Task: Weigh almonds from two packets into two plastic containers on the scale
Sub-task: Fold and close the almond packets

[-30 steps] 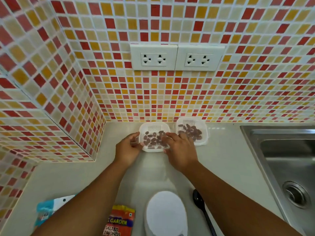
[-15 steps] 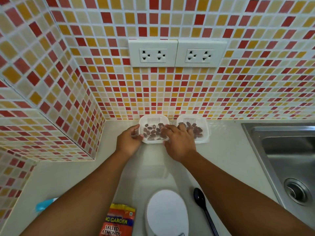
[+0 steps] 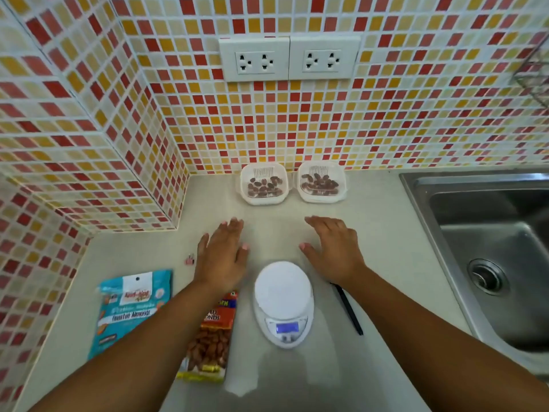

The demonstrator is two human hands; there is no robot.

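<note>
Both hands — left hand, right hand — now hover spread and empty, withdrawn from the far containers (almonds inside); scale between forearms, red packet under the left arm.

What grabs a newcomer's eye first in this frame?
The red, orange and yellow mosaic wall fills the upper half. At its foot, two clear containers of almonds sit side by side. Nearer, both open hands hover empty either side of the bare white scale.
</note>
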